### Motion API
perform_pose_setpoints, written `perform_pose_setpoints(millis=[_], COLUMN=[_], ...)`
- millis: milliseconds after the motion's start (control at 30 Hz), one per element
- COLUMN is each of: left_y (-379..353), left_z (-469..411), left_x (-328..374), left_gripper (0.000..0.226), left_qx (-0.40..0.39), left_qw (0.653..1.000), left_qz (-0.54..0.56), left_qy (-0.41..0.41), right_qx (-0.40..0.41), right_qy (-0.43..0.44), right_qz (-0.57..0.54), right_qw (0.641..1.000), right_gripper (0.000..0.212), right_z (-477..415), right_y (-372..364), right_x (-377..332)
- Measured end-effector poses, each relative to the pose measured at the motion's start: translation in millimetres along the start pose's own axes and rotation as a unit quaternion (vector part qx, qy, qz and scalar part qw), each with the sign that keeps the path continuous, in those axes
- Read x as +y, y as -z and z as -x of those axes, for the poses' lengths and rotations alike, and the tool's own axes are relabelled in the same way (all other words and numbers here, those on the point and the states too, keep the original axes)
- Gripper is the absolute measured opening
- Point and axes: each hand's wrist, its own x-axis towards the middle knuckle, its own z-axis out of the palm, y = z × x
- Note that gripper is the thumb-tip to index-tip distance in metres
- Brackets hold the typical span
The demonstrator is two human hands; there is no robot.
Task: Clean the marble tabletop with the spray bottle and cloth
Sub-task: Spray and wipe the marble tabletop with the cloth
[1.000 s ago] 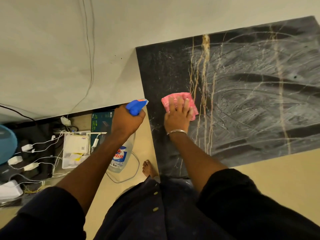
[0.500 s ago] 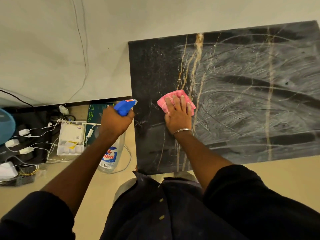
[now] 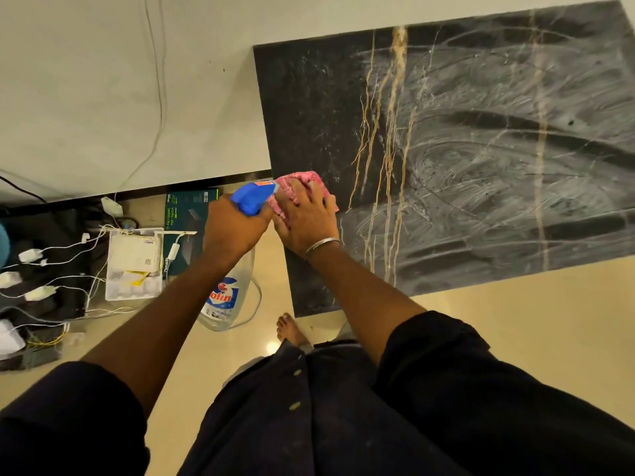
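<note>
The black marble tabletop point(image 3: 481, 139) with gold veins fills the upper right and carries whitish swirled smears across its right part. My right hand point(image 3: 305, 214) lies flat on a pink cloth point(image 3: 302, 178) at the slab's left edge. Just left of the slab, my left hand point(image 3: 233, 228) grips the neck of a clear spray bottle point(image 3: 225, 300) with a blue trigger head point(image 3: 252, 197). The bottle hangs over the floor. The two hands almost touch.
On the floor at left lie a white router point(image 3: 134, 266), a dark green box point(image 3: 187, 218), several white plugs and tangled cables point(image 3: 44, 280). A thin wire point(image 3: 159, 80) runs down the pale wall. My bare foot point(image 3: 288, 329) stands by the slab's near left corner.
My right hand has slid the pink cloth leftward from the gold veins to the slab's left edge, close to the bottle's head. The left hand keeps its grip on the bottle.
</note>
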Motion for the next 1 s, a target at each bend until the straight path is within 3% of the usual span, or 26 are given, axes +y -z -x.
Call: perform_pose_setpoints(millis=[100,267,433,500,600,767,900,1000], left_y=[6.6,13.0,13.9,14.0,15.4,19.4,20.0,17.9], left_z=[1.1,3.5,6.1,8.4,11.8,13.9,15.4,18.7], left_x=[-8.5,-15.2,-17.0,-15.9,-13.8,-13.5,-15.0,-15.9], left_gripper=[0.017,0.017,0.016,0.016,0.016,0.016,0.018,0.018], left_qx=[0.003,-0.004,-0.001,0.001,0.003,0.009,0.013,0.012], left_qw=[1.000,1.000,1.000,1.000,1.000,1.000,1.000,1.000], left_qz=[-0.011,-0.020,-0.003,0.005,0.006,0.001,0.002,-0.003], left_qy=[-0.001,-0.009,-0.011,-0.009,-0.012,-0.014,-0.001,-0.007], right_qx=[0.017,0.089,0.078,0.064,0.040,0.013,0.092,0.067], right_qy=[0.016,-0.140,-0.228,-0.200,-0.091,0.015,-0.112,-0.187], right_qz=[0.039,0.008,-0.016,-0.021,-0.022,0.009,-0.008,0.009], right_qw=[0.999,0.986,0.970,0.977,0.995,1.000,0.989,0.980], right_gripper=[0.059,0.060,0.064,0.063,0.062,0.059,0.058,0.060], right_z=[2.2,18.1,13.2,14.2,18.3,20.3,29.9,27.4], right_y=[7.0,12.0,10.2,3.9,-6.5,0.8,8.9,14.4], right_x=[28.6,83.2,50.7,18.3,-18.7,17.1,76.3,79.1])
